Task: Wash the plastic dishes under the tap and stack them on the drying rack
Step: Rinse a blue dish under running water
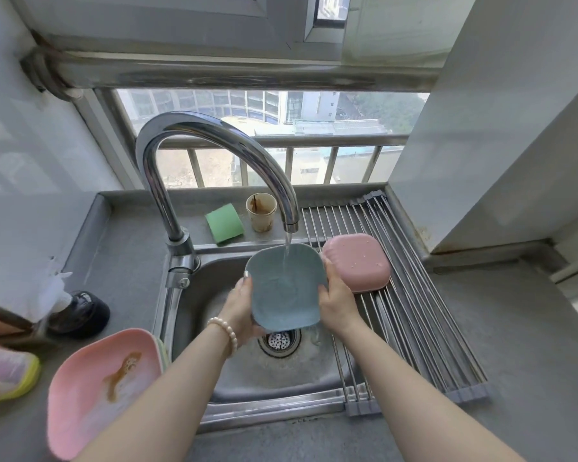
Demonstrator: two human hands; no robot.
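Observation:
Both hands hold a blue plastic dish (286,291) tilted over the sink (247,378). Water runs from the chrome tap (214,151) onto its inner face. My left hand (242,311) grips the dish's left edge, thumb on the rim. My right hand (336,300) grips the right edge. A dark pink dish (359,261) lies upside down on the metal drying rack (414,321), just right of my right hand. A light pink dish (101,391) with a brown stain sits on the counter at the lower left, on top of another dish whose edge shows.
A green sponge (224,223) and a stained paper cup (261,211) stand on the ledge behind the sink. A black object (80,315) and a colourful cloth (4,371) lie at the left. The sink drain (279,341) is below the dish.

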